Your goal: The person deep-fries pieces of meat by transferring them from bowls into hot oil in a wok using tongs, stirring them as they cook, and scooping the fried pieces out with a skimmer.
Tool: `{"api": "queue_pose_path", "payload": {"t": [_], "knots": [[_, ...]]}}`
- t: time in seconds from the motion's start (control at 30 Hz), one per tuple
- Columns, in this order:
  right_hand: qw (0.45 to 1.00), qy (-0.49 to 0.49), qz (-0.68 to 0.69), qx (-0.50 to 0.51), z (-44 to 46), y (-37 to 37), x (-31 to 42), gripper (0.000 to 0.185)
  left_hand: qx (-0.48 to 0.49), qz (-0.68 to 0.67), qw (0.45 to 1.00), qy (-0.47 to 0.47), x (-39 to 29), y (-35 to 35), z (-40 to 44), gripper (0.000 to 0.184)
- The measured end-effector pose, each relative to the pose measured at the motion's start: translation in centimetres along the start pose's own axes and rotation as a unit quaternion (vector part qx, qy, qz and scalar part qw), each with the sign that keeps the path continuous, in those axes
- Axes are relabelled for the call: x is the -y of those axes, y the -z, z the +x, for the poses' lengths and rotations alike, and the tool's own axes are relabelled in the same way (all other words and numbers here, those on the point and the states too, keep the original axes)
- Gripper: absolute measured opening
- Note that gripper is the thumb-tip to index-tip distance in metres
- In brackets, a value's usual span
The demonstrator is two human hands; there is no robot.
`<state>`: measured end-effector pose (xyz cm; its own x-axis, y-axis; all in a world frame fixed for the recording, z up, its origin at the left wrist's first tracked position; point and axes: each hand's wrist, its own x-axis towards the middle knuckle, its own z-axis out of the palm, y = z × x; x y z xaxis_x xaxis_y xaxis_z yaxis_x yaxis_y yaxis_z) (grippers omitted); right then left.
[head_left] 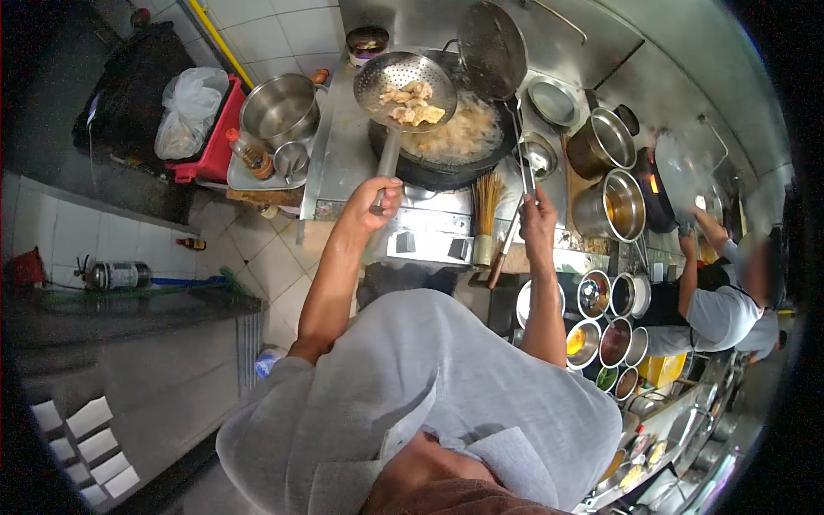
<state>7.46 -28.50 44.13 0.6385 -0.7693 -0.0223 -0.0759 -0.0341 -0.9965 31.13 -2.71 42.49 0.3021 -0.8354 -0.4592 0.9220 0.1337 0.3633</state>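
My left hand point(375, 203) is closed round the handle of a perforated skimmer point(369, 90), which carries several pale golden fried pieces point(415, 105). The skimmer is held above the left side of a dark wok point(390, 167) of bubbling oil point(459, 136). My right hand point(539, 215) grips a long metal handle running up to a dark round mesh strainer point(492, 39), tilted up behind the wok's right side. A metal ladle bowl point(539, 156) sits beside that handle. Just left of my right hand, a bamboo brush point(487, 206) stands against the stove front.
Left of the stove are a steel pot point(280, 110), a sauce bottle point(249, 154) and a red crate point(202, 129). Steel pots point(611, 206) stand right. Several seasoning bowls point(616, 342) are near my right elbow. A co-worker point(725, 283) works at another wok point(657, 193).
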Motion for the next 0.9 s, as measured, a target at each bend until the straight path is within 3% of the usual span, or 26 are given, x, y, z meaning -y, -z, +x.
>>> {"api": "queue_pose_path", "payload": {"t": [0.07, 0.2, 0.27, 0.33, 0.37, 0.4, 0.5, 0.53, 0.6, 0.77, 0.9], "knots": [[0.998, -0.028, -0.045, -0.018, 1.2, 1.8, 0.5, 0.041, 0.015, -0.016, 1.0, 0.007, 0.0, 0.2, -0.8, 0.01], [0.981, 0.018, -0.188, -0.049, 4.3, 5.3, -1.4, 0.037, -0.02, 0.002, 1.0, -0.016, -0.8, 0.7, -2.8, 0.012], [0.981, 0.023, -0.188, -0.041, 5.0, 6.1, -1.5, 0.038, -0.023, 0.011, 0.999, -0.027, -1.5, 0.6, -3.8, 0.013], [0.986, -0.06, -0.155, -0.018, 5.2, 6.3, -0.7, 0.037, -0.032, 0.02, 0.999, -0.039, -1.9, 0.5, -4.8, 0.012], [0.985, -0.101, -0.135, 0.04, 6.0, 7.3, -1.4, 0.038, -0.031, 0.02, 0.998, -0.044, -2.1, 0.6, -5.2, 0.012], [0.985, -0.101, -0.135, 0.043, 5.9, 7.2, -0.8, 0.038, -0.03, 0.019, 0.998, -0.049, -2.2, 0.8, -5.7, 0.013], [0.961, -0.259, -0.012, 0.095, 6.5, 7.6, 1.3, 0.045, -0.017, 0.025, 0.998, -0.06, -2.2, 2.0, -6.5, 0.013], [0.961, -0.259, -0.012, 0.099, 7.2, 8.3, 1.2, 0.045, -0.02, 0.024, 0.998, -0.063, -2.0, 2.0, -7.0, 0.013], [0.952, -0.288, 0.016, 0.104, 8.0, 9.0, 1.1, 0.023, -0.072, 0.024, 0.994, -0.084, -1.6, 2.0, -8.0, 0.013], [0.915, -0.356, 0.047, 0.185, 8.5, 8.6, 0.5, 0.017, -0.084, 0.011, 0.992, -0.099, -0.8, 2.8, -10.0, 0.013], [0.889, -0.4, 0.14, 0.172, 8.9, 8.5, -0.5, 0.013, -0.057, -0.017, 0.993, -0.1, -0.2, 3.6, -11.0, 0.013]]}}
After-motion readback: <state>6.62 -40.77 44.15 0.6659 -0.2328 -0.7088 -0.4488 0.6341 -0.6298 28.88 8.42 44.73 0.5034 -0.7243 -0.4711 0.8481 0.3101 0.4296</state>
